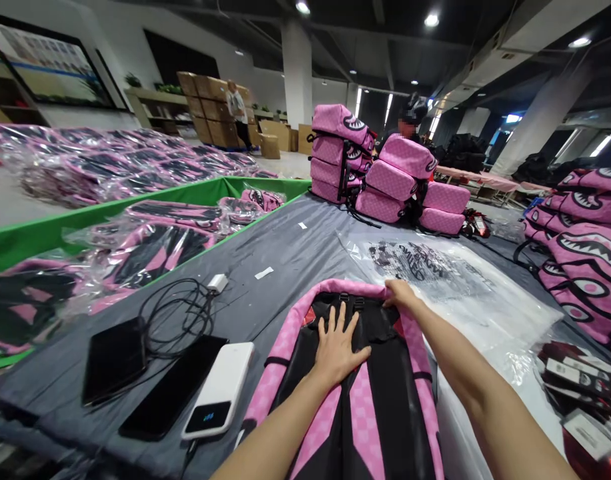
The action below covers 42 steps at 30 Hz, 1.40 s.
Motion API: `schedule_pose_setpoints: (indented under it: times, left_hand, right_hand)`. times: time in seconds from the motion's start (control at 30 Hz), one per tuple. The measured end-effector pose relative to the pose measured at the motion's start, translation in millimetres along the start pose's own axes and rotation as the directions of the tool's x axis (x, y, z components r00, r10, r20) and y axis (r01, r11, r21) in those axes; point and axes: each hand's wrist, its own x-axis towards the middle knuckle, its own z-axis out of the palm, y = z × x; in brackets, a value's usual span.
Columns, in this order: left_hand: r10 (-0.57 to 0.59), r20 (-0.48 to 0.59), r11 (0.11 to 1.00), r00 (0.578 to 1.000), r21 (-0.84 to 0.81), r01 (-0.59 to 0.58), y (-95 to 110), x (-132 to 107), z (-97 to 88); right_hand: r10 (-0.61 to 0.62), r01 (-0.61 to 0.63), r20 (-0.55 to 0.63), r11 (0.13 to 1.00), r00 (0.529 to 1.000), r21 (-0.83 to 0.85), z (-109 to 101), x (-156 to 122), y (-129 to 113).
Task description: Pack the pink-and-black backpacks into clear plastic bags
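Observation:
A pink checkered backpack [285, 347] with a black back panel lies face down on the grey table in front of me. My left hand [338, 347] lies flat on the black panel with fingers spread, holding nothing. My right hand [398, 295] is closed on the backpack's pink top edge at its far right corner. A clear plastic bag [435, 280] with black printing lies flat just beyond the backpack.
Left of the backpack lie a white power bank [220, 390], two dark phones [115, 360] and a coiled black cable [178, 317]. Bagged backpacks [150, 247] fill a green bin. Stacks of pink backpacks [385, 180] stand far ahead and right [585, 267]. A person sits behind the stack.

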Motion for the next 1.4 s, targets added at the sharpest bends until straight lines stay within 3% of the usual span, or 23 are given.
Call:
schedule_pose_setpoints:
  times: [0.13,0.23,0.4,0.5,0.6,0.73,0.83,0.93,1.1,1.2,1.27,1.33,1.37,1.4]
  left_hand:
    - [-0.026,-0.034,1.0,0.999,0.011,0.026,-1.3,13.0,6.2]
    - [-0.039,-0.035,0.999,0.999,0.029,0.04,1.7,19.8,4.1]
    - [-0.051,-0.009,0.998,0.999,0.037,0.051,4.3,18.1,1.1]
    - [-0.048,0.005,0.997,0.999,0.056,0.048,1.6,15.4,2.3]
    - [-0.015,-0.009,0.998,1.0,0.059,0.016,-2.4,16.1,4.3]
    - [-0.02,0.022,0.998,1.0,0.066,0.018,-3.9,22.8,2.6]
    - [-0.047,0.039,0.997,0.998,0.061,0.045,0.4,26.2,-2.3]
    - [-0.062,0.038,0.997,0.997,0.038,0.061,5.8,26.6,-5.5]
    - [-0.126,-0.021,0.991,0.992,-0.055,0.125,6.7,33.2,-8.2]
    - [-0.129,-0.014,0.985,0.992,-0.116,0.126,9.3,30.8,-17.8]
    - [-0.057,0.008,0.986,0.998,-0.153,0.058,14.0,14.1,-31.3]
    - [0.094,0.055,0.975,0.994,-0.207,-0.081,18.5,-17.0,-48.8]
    - [0.232,0.101,0.948,0.967,-0.248,-0.202,19.8,-36.1,-57.4]
    - [0.395,0.154,0.892,0.906,-0.301,-0.338,20.0,-55.6,-64.9]
  right_hand:
    - [0.007,-0.006,0.035,1.0,0.999,-0.009,6.4,16.5,-4.5]
    - [-0.008,0.008,0.021,1.0,1.0,-0.023,-5.1,13.1,-22.3]
    - [-0.194,0.197,-0.115,0.98,0.974,0.018,-25.5,10.7,-104.7]
    - [-0.294,0.306,-0.151,0.949,0.944,0.069,-17.7,22.3,-154.5]
    - [-0.269,0.282,-0.118,0.953,0.956,0.114,-1.1,40.2,-173.6]
    - [-0.261,0.279,-0.126,0.947,0.957,0.158,6.9,54.9,-168.7]
    - [-0.328,0.349,-0.135,0.919,0.935,0.182,4.0,38.6,-164.1]
    - [-0.382,0.412,-0.164,0.88,0.91,0.236,15.2,-13.5,-152.7]
    - [-0.347,0.406,-0.259,0.885,0.901,0.227,57.6,-136.5,-115.3]
    - [-0.318,0.352,-0.231,0.928,0.919,0.12,70.8,-167.7,-106.8]
    - [-0.306,0.326,-0.188,0.941,0.933,0.087,73.4,-164.0,-108.2]
    - [-0.291,0.306,-0.161,0.949,0.943,0.08,74.2,-153.0,-111.6]
    - [-0.281,0.296,-0.156,0.952,0.947,0.083,74.6,-148.2,-113.2]
    - [-0.274,0.289,-0.159,0.953,0.949,0.086,75.1,-144.9,-114.7]
